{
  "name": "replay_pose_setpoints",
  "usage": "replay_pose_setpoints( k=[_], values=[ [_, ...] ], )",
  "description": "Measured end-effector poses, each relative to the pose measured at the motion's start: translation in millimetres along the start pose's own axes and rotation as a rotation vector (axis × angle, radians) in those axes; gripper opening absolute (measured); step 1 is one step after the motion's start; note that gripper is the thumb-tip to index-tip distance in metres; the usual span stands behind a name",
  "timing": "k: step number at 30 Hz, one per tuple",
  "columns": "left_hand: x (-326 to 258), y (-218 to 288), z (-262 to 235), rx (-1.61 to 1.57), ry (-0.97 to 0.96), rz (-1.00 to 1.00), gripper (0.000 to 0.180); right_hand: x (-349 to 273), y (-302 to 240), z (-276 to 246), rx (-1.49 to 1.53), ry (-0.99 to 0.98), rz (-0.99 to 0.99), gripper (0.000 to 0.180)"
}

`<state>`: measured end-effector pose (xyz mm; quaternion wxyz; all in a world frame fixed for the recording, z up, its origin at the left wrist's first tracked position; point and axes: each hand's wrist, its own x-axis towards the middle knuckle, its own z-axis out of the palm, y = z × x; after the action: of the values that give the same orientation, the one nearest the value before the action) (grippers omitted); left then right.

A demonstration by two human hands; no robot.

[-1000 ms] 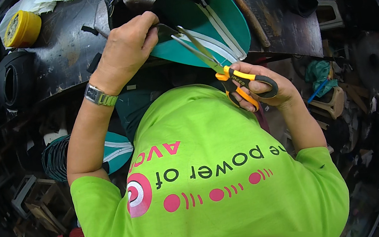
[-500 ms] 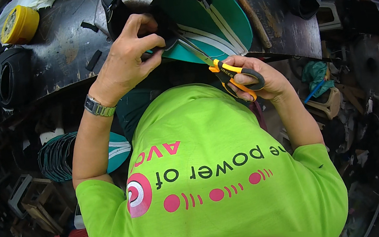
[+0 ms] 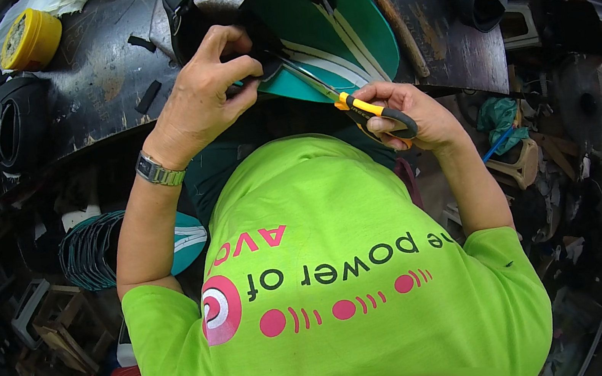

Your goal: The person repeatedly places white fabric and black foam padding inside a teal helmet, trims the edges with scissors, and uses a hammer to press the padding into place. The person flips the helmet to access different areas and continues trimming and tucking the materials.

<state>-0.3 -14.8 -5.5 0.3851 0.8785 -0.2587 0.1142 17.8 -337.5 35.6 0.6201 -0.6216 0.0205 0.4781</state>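
Right hand closed around orange-and-black scissors, blades reaching into black trim at edge of teal sheet on dark worn bench. Left hand pinching that trim tight. Better to keep trim taut, take short snips, hold fingers away from blades. Sheet smooth, curved, pale-striped; yellow tape roll well apart.

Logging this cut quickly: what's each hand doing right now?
Left hand: closed, pinching the black piece at the scissor blades.
Right hand: closed on the orange-handled scissors.
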Motion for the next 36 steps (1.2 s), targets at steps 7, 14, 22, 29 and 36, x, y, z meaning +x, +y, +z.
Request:
replay_pose_setpoints(
  k=[7,14,22,29,36],
  values=[
    [0,0,-4,-0.008,-0.020,-0.013,0.022,-5,-1,-8,-0.236,0.039,-0.132,0.050],
    [25,0,-38,0.145,-0.095,0.173,0.022,-6,-33,-79,-0.283,0.612,-0.535,0.070],
    [33,-2,-72,0.014,0.089,0.144,0.018,46,-38,-119,-1.179,0.970,-0.254,0.085],
    [75,-74,-107,0.071,0.223,-0.103,0.010,58,-129,-91,-1.722,0.840,-0.099,0.057],
    [157,-161,-63,0.356,0.084,-0.050,0.020,214,-222,-85,-1.107,0.794,-0.722,0.053]
  ],
)
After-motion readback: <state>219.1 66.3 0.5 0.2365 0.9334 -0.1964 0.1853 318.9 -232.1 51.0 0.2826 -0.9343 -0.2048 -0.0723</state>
